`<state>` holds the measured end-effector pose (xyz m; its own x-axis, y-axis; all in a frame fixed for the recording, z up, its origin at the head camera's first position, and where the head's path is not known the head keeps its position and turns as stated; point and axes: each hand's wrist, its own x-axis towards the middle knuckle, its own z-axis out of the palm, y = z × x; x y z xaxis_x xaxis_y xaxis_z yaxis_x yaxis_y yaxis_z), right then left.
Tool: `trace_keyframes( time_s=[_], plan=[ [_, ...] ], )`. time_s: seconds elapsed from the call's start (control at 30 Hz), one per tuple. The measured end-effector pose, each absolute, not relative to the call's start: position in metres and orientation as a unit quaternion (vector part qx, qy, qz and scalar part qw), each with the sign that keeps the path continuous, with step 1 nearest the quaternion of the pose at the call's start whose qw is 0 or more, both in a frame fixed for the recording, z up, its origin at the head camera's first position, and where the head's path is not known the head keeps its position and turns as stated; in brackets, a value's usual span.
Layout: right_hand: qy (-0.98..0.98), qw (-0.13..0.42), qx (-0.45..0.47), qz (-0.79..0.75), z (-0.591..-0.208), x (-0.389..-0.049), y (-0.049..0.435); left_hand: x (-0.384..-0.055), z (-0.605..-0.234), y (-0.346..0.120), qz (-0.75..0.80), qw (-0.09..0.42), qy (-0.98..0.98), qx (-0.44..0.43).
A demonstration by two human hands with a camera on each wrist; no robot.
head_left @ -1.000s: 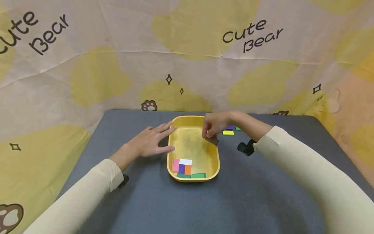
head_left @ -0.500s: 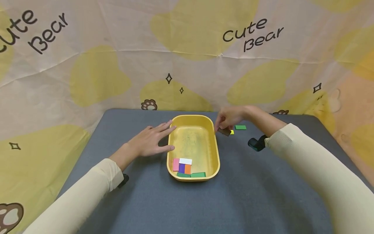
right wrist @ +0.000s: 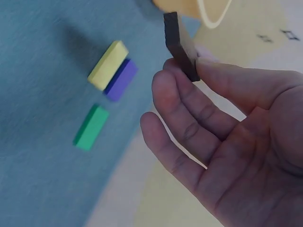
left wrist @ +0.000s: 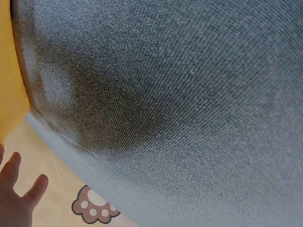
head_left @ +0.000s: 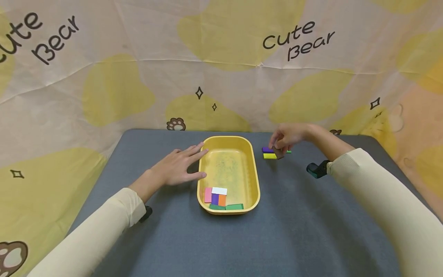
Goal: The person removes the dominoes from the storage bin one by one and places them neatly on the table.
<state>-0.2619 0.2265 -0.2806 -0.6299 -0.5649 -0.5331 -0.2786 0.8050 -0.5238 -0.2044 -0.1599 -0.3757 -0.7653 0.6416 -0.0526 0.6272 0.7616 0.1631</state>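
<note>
My right hand pinches a dark brown rectangular block between thumb and fingers, above the table to the right of the yellow tray. Under and beside it lie a yellow block and a purple block side by side, with a green block a little apart. My left hand has its fingers spread, fingertips at the tray's left rim. Inside the tray's near end sit a pink block, a white block, a purple one, an orange block and two green ones.
A grey cloth-covered table carries the tray. Behind it hangs a cream and yellow printed curtain, which meets the table's far edge.
My right hand has carried the brown block from over the tray's right rim to the right, over the loose blocks. The left hand and the tray have stayed in place.
</note>
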Motion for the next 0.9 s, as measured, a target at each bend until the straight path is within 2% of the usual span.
trace_keyframes(
  time_s=[0.4,0.9],
  plan=[
    [0.894,0.313,-0.173,-0.27,-0.308,-0.262,0.267,-0.204,-0.376,-0.161,0.07,0.05,0.936,0.341],
    [0.894,0.29,-0.12,-0.321,-0.339,-0.258,0.295,-0.205,-0.377,-0.16,0.07,0.049,0.937,0.34]
  ],
)
